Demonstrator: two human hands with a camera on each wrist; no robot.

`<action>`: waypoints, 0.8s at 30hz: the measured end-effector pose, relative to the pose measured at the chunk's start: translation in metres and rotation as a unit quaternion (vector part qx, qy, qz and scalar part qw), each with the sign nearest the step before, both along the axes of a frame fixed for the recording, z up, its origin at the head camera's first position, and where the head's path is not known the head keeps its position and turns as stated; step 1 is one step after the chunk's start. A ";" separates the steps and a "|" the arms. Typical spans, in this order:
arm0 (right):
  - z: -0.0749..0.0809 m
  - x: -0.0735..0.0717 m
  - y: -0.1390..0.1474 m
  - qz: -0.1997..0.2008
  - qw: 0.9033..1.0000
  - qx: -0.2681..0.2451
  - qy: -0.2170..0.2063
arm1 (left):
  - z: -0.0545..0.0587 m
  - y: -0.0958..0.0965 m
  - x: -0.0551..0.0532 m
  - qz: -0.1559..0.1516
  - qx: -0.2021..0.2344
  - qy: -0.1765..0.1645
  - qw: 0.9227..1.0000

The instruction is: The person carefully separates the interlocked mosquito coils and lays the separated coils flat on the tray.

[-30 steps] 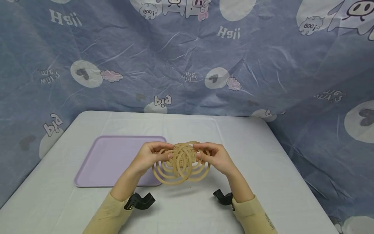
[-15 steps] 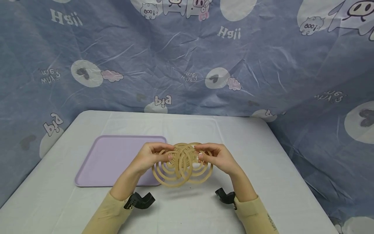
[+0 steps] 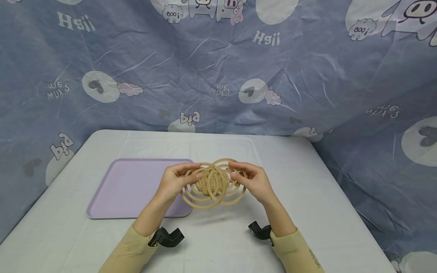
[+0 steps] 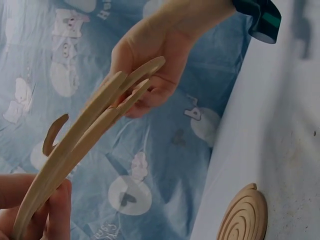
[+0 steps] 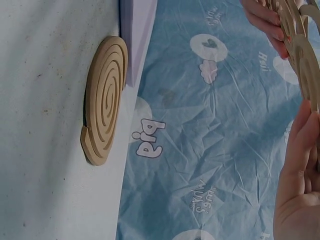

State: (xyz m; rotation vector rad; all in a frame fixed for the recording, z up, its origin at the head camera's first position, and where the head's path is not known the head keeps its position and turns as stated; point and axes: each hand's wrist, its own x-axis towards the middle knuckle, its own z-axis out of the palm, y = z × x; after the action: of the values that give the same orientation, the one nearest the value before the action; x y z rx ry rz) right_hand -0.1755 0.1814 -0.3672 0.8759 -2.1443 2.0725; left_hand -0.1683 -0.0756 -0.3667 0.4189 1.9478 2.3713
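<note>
Two tan mosquito coils, overlapping and threaded through each other, are held up over the table. The left hand (image 3: 177,180) pinches the left coil (image 3: 201,207) between thumb and fingers; the right hand (image 3: 252,180) pinches the right coil (image 3: 232,203) the same way. From the left wrist, the held coils (image 4: 85,120) appear edge-on, with their loops spread apart. Another mosquito coil (image 5: 97,85) lies flat on the table under the hands, its spiral tightly packed; in the head view the held loops mostly cover it.
A purple tray (image 3: 136,189) lies on the white table (image 3: 280,182), left of and partly behind the left hand. Blue printed cloth (image 3: 211,60) hangs behind and to the sides. Each wrist bears a black camera mount (image 3: 167,237).
Both hands have lifted the coils slightly from half a second ago, tilting the loops. The left hand has shifted a little rightward; the right hand went right, then back left.
</note>
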 end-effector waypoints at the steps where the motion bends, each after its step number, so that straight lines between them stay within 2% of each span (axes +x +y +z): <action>1: 0.000 0.000 0.000 0.001 1.000 0.002 0.001 | 0.000 0.000 0.000 -0.002 -0.001 -0.001 1.000; 4: 0.000 0.000 0.003 0.017 1.000 0.013 0.006 | 0.000 -0.004 -0.001 -0.022 -0.016 0.000 1.000; 9: 0.001 0.000 0.009 0.056 0.997 0.047 0.011 | 0.001 -0.013 -0.004 -0.073 -0.061 0.014 0.995; 15: 0.005 0.001 0.013 0.069 0.993 0.092 0.011 | 0.003 -0.020 -0.005 -0.113 -0.103 0.023 0.988; 20: 0.006 0.000 0.012 0.069 0.993 0.093 0.012 | 0.004 -0.022 -0.006 -0.109 -0.112 0.021 0.987; 24: 0.004 -0.001 0.011 0.057 0.997 0.058 0.012 | 0.003 -0.020 -0.006 -0.071 -0.084 0.018 0.994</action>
State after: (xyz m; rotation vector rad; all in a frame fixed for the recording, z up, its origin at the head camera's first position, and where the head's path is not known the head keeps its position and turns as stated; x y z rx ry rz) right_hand -0.1769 0.1923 -0.3634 1.0547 -2.2733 1.9908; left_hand -0.1740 -0.0953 -0.3640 0.5722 2.0374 2.1087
